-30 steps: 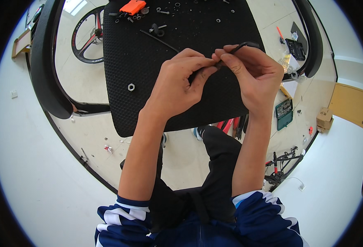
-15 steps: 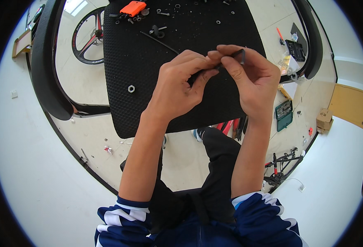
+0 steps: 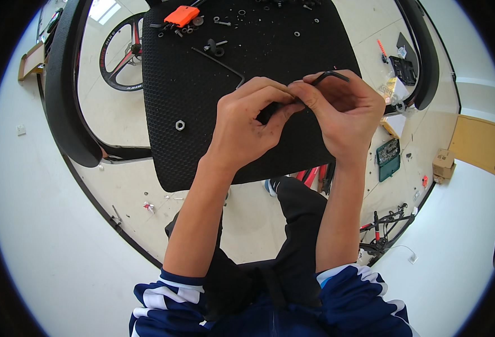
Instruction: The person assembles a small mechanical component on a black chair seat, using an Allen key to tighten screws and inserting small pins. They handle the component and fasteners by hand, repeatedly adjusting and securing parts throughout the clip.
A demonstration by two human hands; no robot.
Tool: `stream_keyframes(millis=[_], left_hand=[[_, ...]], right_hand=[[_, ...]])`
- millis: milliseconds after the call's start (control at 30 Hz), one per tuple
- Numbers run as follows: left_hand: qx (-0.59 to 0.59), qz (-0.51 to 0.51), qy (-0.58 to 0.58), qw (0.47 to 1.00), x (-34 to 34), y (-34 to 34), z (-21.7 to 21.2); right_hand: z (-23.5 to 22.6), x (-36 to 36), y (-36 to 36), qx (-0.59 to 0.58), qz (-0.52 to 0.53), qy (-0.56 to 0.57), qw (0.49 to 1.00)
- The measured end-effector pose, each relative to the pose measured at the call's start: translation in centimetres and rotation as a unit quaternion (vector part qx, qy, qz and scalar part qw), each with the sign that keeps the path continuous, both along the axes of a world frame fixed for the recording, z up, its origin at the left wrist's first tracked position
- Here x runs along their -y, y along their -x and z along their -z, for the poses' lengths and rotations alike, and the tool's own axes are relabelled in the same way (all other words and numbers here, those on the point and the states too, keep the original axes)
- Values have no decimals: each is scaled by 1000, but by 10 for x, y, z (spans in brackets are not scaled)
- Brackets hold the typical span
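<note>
Both hands are meeting over the black textured worktop [image 3: 202,151]. Right hand [image 3: 345,115] fingers are clamped on a black hex key [image 3: 330,75], bent end sticking up for leverage; left hand [image 3: 247,126] fingers are pinching a small dark part, mostly hidden. 1 loose nut [image 3: 179,124] is lying nearby.
</note>
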State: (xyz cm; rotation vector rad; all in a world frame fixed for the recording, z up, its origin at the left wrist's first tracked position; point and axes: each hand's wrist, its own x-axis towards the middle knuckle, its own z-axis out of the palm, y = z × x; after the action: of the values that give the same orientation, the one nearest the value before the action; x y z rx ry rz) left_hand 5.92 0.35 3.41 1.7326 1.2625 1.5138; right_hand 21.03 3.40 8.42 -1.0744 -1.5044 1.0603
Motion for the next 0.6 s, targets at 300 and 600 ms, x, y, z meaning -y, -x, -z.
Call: stream_keyframes(millis=[300, 600], left_hand=[[-41, 8, -9, 999, -4, 8, -4], [23, 38, 127, 991, 2, 19, -5]], right_hand=[[2, 0, -7, -66, -26, 11, 997], [-6, -2, 2, -165, -13, 2, 986]])
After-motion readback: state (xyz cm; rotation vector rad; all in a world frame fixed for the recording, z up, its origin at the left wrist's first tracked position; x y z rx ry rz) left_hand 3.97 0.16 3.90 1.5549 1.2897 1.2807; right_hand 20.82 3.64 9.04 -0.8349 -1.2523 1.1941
